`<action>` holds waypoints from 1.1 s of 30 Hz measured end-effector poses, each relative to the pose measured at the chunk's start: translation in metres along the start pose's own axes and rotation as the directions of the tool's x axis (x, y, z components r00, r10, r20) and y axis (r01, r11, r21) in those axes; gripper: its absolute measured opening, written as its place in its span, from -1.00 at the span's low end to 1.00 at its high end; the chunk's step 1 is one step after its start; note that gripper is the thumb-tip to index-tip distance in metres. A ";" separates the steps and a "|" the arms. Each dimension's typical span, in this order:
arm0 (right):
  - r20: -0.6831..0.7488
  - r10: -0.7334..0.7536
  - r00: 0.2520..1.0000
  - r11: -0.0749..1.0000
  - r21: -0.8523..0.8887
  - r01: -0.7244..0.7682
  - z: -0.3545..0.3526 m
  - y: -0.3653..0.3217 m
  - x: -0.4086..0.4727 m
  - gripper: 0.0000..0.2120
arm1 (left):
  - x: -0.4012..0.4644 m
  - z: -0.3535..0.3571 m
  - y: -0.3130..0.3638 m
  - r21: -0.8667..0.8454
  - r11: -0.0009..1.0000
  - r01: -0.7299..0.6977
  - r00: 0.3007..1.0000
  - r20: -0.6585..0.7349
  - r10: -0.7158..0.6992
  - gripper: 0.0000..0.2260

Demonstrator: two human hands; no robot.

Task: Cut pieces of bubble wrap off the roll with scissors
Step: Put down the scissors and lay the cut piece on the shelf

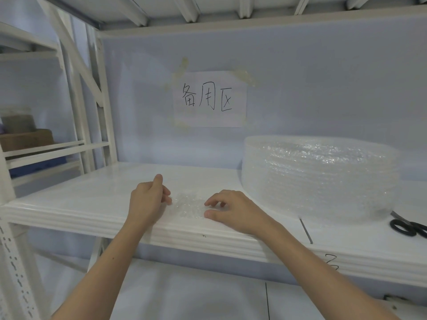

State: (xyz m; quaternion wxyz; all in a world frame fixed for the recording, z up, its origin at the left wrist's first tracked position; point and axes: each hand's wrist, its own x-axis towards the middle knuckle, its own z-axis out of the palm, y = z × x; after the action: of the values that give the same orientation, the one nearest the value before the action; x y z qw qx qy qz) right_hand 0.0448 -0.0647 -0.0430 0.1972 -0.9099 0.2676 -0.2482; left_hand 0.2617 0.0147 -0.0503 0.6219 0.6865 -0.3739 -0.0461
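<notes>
So it's a white metal shelf (pixel 97 204) running across the middle of the frame, part of a white racking unit, with a pale blue back wall behind it. Taped to that wall, upper centre, is a paper sign (pixel 209 99) with handwritten characters.

Biggest thing on the shelf is the roll of bubble wrap (pixel 320 179), lying flat on its side at centre right, taking up a good chunk of the right half.

Over on the left edge of the frame there are some cardboard boxes (pixel 25 135) on a neighbouring rack, kinda blurry.

Both hands are low centre, at the shelf's front edge. Left hand (pixel 146 200) has its fingers curled in, pinching the left edge of a small cut piece of bubble wrap (pixel 188 205). Right hand (pixel 228 210) is on the piece's right edge, fingers bent, fingertips and thumb nipping it.

Black-handled scissors (pixel 407 226) lie at the far right edge, just in front of the roll, nobody touching them.
</notes>
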 end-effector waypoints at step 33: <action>0.028 -0.011 1.000 1.000 0.000 0.011 -0.003 -0.003 -0.005 -0.68 | 0.002 0.002 0.003 0.114 0.991 0.065 0.969 0.230 -0.090 -0.57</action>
State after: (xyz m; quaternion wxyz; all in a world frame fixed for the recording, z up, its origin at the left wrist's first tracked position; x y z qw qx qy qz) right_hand 0.0410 -0.0602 -0.0407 0.1996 -0.9148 0.2596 -0.2365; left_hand 0.2609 0.0120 -0.0471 0.5338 0.7223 -0.4196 -0.1314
